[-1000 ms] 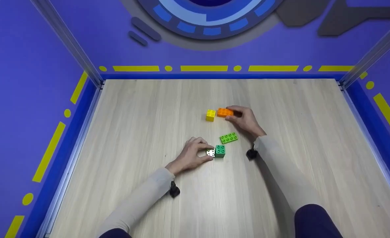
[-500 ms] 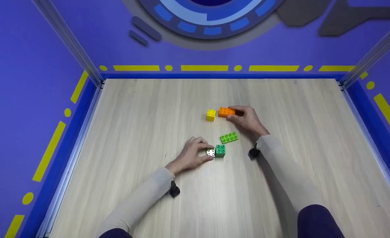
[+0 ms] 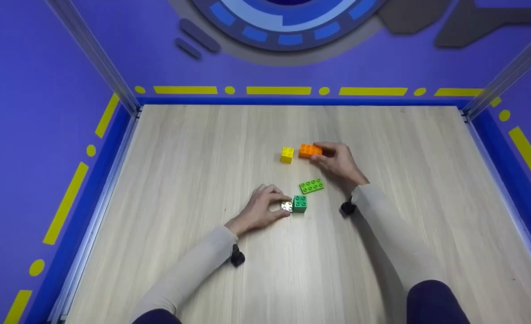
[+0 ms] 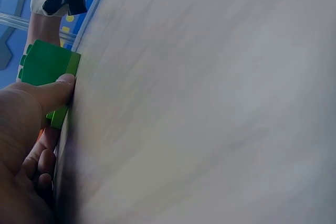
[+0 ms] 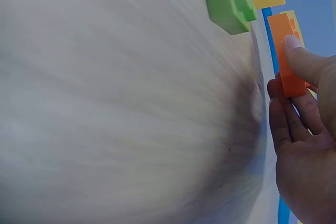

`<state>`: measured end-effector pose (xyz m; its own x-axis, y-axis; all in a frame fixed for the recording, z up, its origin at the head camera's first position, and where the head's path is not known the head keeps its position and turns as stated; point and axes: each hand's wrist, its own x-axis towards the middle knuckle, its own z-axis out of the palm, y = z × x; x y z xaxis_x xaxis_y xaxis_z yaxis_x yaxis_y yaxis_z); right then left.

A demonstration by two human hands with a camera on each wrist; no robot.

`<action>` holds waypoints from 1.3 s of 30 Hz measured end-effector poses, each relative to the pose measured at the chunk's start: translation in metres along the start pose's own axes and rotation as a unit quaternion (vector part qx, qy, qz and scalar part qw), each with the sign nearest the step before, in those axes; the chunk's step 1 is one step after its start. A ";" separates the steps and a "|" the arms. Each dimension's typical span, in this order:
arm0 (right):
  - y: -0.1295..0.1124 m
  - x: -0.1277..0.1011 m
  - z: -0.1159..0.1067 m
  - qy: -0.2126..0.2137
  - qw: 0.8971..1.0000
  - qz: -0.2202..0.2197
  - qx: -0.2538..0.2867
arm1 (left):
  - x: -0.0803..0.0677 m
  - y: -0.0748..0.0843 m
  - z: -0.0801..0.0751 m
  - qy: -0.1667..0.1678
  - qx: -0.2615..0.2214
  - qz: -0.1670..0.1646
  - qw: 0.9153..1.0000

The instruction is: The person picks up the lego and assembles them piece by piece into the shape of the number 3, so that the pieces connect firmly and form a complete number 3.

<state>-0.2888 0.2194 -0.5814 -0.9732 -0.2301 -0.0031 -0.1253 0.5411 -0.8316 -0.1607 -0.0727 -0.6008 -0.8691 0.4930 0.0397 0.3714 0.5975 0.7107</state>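
While the right hand (image 3: 339, 161) pinches the orange brick (image 3: 309, 150), a studded oblong lying flat mid-worktop (image 3: 193, 157) with its long axis left-right, the left hand (image 3: 261, 209) grips the white block (image 3: 287, 206) abutting a dark green one (image 3: 300, 204)

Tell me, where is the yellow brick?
In the head view the yellow brick sits on the table's middle, just left of the orange brick in the right hand.

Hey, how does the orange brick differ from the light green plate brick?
The orange brick is thicker, while the light green plate brick is thin and flat. The right hand grips the orange brick; the light green plate brick lies untouched. Both sit studs-up on the wooden table.
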 end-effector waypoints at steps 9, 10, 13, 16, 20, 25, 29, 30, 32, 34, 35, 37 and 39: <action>0.000 -0.004 0.000 0.004 1.000 0.009 0.012 | 0.000 0.001 -0.001 0.000 -0.001 0.001 1.000; 0.000 -0.004 0.000 0.004 1.000 0.011 0.013 | 0.000 0.000 -0.001 0.000 0.000 0.002 1.000; 0.000 -0.006 -0.001 0.005 1.000 0.023 0.020 | 0.001 0.000 -0.001 0.002 0.000 0.006 1.000; -0.001 -0.007 -0.001 0.006 0.999 0.034 0.025 | 0.001 0.000 -0.001 0.002 0.001 0.007 1.000; -0.004 -0.010 -0.003 0.006 0.999 0.030 0.024 | 0.000 0.000 -0.001 -0.001 0.002 0.002 1.000; -0.006 -0.014 -0.005 0.011 0.999 0.014 0.037 | -0.001 0.000 -0.002 -0.002 0.001 0.001 1.000; -0.008 -0.018 -0.008 0.011 0.999 -0.001 0.044 | 0.000 0.001 -0.001 -0.005 -0.001 -0.003 1.000; -0.008 -0.020 -0.008 0.011 0.999 -0.002 0.043 | 0.000 0.001 -0.001 -0.005 0.000 -0.003 1.000; -0.010 -0.022 -0.009 0.010 0.999 -0.003 0.042 | 0.000 0.001 -0.001 -0.003 0.001 -0.001 1.000; -0.012 -0.024 -0.009 0.008 0.999 -0.001 0.042 | 0.000 0.001 -0.001 -0.001 0.001 0.000 1.000; -0.013 -0.025 -0.009 0.007 0.999 0.001 0.042 | 0.000 0.000 -0.001 0.000 0.001 0.000 1.000; -0.015 -0.027 -0.009 0.007 0.999 0.005 0.041 | 0.000 0.000 0.000 0.001 0.002 0.001 1.000; -0.016 -0.029 -0.009 0.007 0.999 0.007 0.039 | 0.000 0.000 0.000 -0.001 0.004 0.000 1.000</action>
<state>-0.2603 0.2243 -0.5631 -0.9773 -0.2116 -0.0074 -0.0972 0.4794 -0.8722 -0.1606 -0.0726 -0.6008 -0.8683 0.4946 0.0387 0.3742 0.6016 0.7057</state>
